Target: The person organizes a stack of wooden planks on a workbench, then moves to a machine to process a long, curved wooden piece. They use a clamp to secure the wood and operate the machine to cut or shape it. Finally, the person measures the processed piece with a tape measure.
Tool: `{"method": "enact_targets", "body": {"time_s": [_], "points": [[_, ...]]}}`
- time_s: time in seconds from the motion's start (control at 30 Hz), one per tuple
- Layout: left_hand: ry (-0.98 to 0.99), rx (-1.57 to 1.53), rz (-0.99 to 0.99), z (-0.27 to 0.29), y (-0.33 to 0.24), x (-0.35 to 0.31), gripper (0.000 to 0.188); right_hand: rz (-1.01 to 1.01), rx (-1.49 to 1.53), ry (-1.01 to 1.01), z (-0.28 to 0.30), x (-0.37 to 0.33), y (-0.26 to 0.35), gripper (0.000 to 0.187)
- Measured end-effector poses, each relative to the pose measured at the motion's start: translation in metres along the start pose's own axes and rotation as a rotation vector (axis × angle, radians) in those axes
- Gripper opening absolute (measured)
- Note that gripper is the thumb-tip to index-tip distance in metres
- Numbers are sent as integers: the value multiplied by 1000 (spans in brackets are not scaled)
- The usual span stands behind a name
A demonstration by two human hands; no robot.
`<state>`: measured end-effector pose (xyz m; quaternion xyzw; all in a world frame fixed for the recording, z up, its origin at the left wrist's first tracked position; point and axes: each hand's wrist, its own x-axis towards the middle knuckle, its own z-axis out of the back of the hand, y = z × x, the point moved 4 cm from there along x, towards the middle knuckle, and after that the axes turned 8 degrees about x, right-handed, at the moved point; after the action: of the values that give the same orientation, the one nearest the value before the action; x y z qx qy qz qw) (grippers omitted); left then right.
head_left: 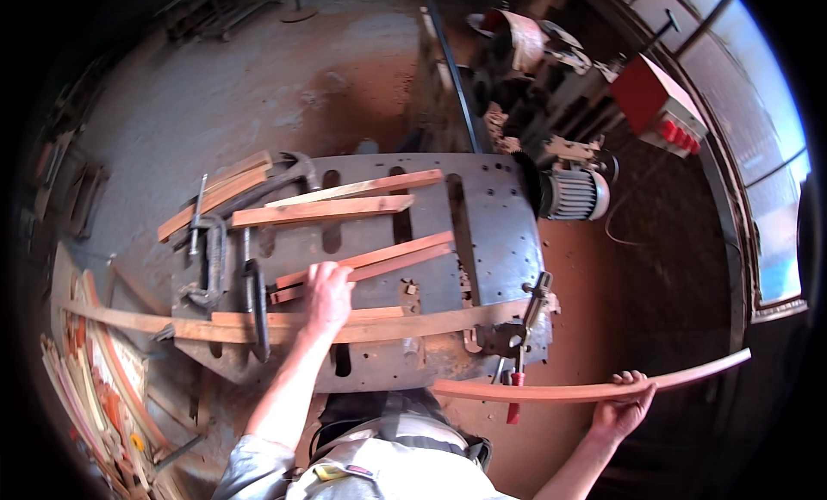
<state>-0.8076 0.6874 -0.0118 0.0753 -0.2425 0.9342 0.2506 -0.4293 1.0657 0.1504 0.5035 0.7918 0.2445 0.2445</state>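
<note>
My left hand (pixel 329 291) reaches over the metal table (pixel 500 267), its fingers closed over a pair of short wooden strips (pixel 401 257). My right hand (pixel 624 407) grips a long wooden strip (pixel 534 391) off the table's near right edge, fingers wrapped around it; its left end passes in front of my body. Along the near side of the table lies a long curved strip (pixel 448 321), with a bar clamp (pixel 535 313) at its right end and C-clamps (pixel 256 306) at the left. Another pair of strips (pixel 336 209) rests farther back.
An electric motor (pixel 575 195) and a dark toothed blade (pixel 526 183) sit at the table's far right corner. Beyond is a red switch box (pixel 656 104). Many loose strips (pixel 95 397) are piled at the lower left. More short strips (pixel 215 194) lie at the table's far left corner.
</note>
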Motion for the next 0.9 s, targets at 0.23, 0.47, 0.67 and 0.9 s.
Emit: {"method": "enact_targets", "body": {"time_s": [0.23,0.47,0.67,0.9], "points": [[6,15,-6,3,-7,4,31,-27,4,-56,0,-16,-14,28],[-26,152,-64,1,-12,5,26,-11,-17,-91,21,-22,-10,28],[-21,133,-65,-1,-7,2,20,-59,-65,-114,55,-16,2,31],[0,79,-137,-1,-24,5,25,-30,-13,-54,46,7,20,32]]}}
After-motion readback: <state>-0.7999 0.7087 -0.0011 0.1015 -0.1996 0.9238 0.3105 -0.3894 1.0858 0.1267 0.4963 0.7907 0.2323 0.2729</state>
